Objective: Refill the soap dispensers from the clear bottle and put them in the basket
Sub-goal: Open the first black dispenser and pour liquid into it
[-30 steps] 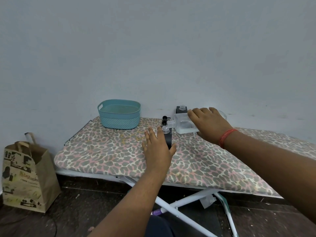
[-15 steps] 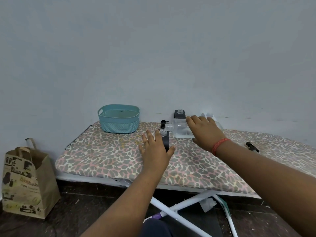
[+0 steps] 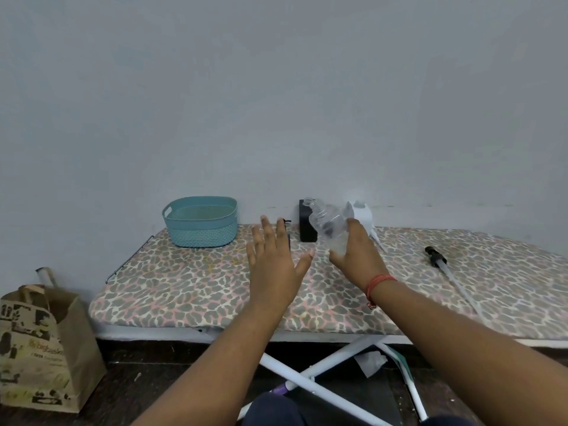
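Left of centre I see the basket (image 3: pixel 200 221); a black dispenser (image 3: pixel 307 229) hides behind my raised clear bottle (image 3: pixel 327 224), gripped by my right hand (image 3: pixel 358 256); left hand (image 3: pixel 273 259) spread flat, holding nothing.

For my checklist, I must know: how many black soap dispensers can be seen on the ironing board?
2. One black dispenser stands by the wall, partly behind the clear bottle. A second black dispenser is mostly hidden behind the left hand. More could be concealed.
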A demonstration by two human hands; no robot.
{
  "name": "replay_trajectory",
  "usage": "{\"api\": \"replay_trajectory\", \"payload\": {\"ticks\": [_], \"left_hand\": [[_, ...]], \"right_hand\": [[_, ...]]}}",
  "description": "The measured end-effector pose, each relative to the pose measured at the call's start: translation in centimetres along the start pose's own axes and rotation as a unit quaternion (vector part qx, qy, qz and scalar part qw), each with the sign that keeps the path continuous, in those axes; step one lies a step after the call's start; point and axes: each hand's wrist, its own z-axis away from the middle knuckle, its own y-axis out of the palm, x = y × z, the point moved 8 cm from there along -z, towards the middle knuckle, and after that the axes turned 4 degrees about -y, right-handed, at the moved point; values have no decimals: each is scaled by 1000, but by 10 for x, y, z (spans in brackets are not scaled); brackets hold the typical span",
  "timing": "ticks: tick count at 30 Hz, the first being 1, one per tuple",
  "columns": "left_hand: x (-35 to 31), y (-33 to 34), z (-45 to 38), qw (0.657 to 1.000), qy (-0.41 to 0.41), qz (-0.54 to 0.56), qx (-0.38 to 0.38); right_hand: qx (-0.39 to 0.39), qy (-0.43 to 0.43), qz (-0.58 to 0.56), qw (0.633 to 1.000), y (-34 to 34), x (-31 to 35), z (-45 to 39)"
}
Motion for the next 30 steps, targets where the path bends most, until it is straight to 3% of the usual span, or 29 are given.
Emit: {"api": "replay_trajectory", "payload": {"ticks": [4,8,18,30], "left_hand": [[-55,4,9,993,110,-39,-13],[-99,25,18,985,165,-45,10],[-130,87,21,986,138,-25,94],[-126,105,27,983,125,-31,128]], "right_hand": [[-61,52,-76,994,-22,-23,10],[-113,96,-121,982,-49,-52,22],[-173,125,-142,967,-89,-108,46],[-162,138,-169,962,-91,-125,55]]}}
